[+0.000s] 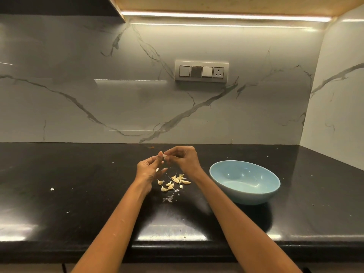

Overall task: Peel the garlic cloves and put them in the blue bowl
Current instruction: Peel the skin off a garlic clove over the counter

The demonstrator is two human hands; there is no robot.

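Both hands are raised over the black counter (78, 194) and meet on one small garlic clove (165, 155). My left hand (149, 168) pinches it from the left with thumb and fingertips. My right hand (184, 157) pinches it from the right, fingers curled. Below the hands, several unpeeled garlic cloves (174, 182) lie in a loose cluster on the counter. The blue bowl (244, 184) stands to the right of the cluster, and nothing shows inside it.
Scraps of papery garlic skin (168, 199) lie just in front of the cluster, and a small white fleck (52, 189) sits far left. A marble backsplash with a switch panel (201, 71) rises behind. The counter's front edge (177, 245) runs below.
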